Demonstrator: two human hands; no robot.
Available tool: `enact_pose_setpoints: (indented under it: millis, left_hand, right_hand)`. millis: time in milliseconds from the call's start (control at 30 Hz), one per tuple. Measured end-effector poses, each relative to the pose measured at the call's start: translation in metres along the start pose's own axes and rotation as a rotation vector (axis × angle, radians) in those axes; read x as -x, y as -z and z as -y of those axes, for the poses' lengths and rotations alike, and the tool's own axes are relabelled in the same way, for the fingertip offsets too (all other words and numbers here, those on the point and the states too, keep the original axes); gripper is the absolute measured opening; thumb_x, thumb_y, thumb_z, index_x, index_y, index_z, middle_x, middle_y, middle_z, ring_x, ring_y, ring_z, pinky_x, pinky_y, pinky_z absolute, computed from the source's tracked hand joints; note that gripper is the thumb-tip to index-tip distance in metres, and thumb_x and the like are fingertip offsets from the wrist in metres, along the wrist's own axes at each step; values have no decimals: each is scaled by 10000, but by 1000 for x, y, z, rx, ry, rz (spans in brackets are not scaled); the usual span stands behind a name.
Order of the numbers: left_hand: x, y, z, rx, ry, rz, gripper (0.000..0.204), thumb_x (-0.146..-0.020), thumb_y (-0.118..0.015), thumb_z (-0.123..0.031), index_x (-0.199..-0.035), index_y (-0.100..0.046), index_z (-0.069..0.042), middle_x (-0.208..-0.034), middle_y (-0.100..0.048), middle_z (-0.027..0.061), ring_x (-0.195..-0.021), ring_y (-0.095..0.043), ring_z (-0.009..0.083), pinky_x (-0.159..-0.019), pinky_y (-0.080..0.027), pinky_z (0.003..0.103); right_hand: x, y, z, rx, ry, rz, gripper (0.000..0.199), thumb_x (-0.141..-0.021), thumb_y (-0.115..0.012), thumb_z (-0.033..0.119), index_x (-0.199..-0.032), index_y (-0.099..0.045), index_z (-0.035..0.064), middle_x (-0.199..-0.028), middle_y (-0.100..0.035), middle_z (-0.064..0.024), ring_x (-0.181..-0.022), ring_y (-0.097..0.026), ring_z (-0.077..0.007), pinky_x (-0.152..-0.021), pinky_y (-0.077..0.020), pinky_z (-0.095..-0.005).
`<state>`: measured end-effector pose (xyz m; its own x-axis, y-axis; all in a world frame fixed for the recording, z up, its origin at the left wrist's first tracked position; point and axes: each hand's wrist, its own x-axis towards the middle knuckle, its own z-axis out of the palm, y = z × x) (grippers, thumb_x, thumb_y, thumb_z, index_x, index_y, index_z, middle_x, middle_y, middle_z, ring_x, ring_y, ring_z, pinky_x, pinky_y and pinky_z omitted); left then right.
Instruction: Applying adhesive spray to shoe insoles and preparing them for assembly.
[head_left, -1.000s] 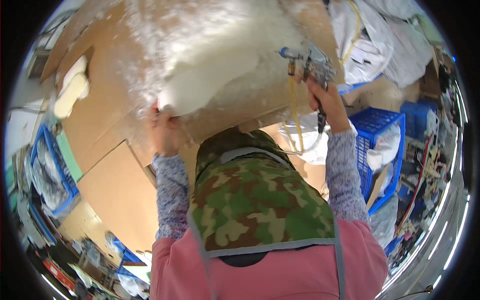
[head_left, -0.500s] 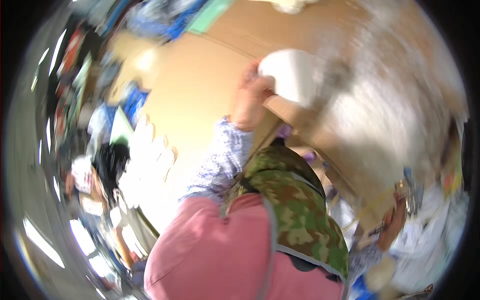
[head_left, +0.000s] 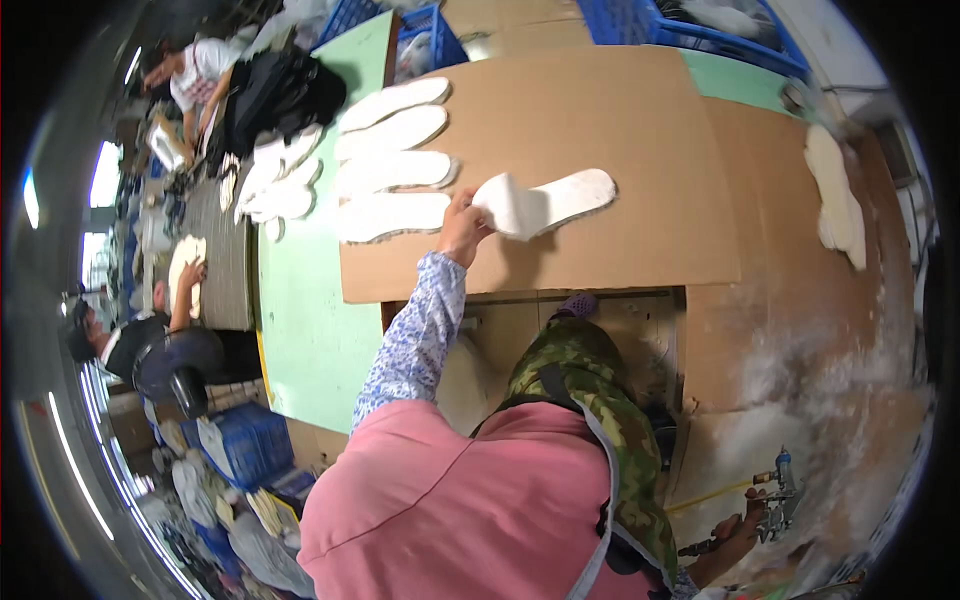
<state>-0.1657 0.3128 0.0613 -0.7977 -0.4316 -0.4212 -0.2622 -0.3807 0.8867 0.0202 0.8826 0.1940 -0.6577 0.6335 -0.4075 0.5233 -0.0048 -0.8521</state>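
Note:
A white insole (head_left: 572,201) lies partly on the brown cardboard sheet (head_left: 600,262), its left end curled up off the surface. My left hand (head_left: 463,230) is closed on that raised end, thumb and fingers pinching it. Left of my hand, several more white insoles (head_left: 395,172) lie side by side with their ends on the cardboard. Low at the right, my right hand (head_left: 732,545) is wrapped round a metal spray gun (head_left: 779,497), held away from the insoles; a yellow hose (head_left: 708,495) runs beside it.
A green tabletop (head_left: 305,345) carries an insole pile (head_left: 282,180) and a black bag (head_left: 285,95). Blue crates (head_left: 715,35) stand beyond. Whitish residue coats the right-hand board (head_left: 800,370), where cream insoles (head_left: 835,195) lie. Two people are at the left, one with a hand (head_left: 188,280) on insoles.
My view has swung, bringing the insole row and table into clear sight. The insole in my left hand, earlier held up near the whitish board, now has one end down on the cardboard.

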Motion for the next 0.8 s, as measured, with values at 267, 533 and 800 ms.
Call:
enact_pose_setpoints:
  millis: [267, 533, 800]
  left_hand:
    - [72, 153, 28, 59, 194, -300, 431, -731, -482, 14, -1149, -538, -72, -930, -579, 37, -774, -563, 136, -644, -502, 270]
    - [66, 296, 37, 10, -34, -684, 514, -731, -445, 41, -1223, -569, -41, -899, -604, 59, -649, -553, 128, -488, -449, 234]
    - [38, 406, 35, -1824, 170, -657, 491, -884, -541, -240, -1351, -493, -97, -1288, -494, 285, -1204, -485, 416, -1008, -400, 518]
  right_hand:
    - [9, -67, 58, 115, 95, 97, 334, -995, -487, 266, -1192, -582, 14, -998, -652, 6, -433, -286, -18, -386, -219, -204]
    - [-8, -100, 58, 197, 75, 232, 375, -975, -529, 272, -1242, -575, 13, -1163, -622, -4, -437, -297, -12, -395, -220, -195]
    - [-30, -67, 32, 106, -6, 222, 346, -958, -550, 296, -1172, -606, 31, -960, -606, -18, -424, -308, -15, -388, -246, -199]
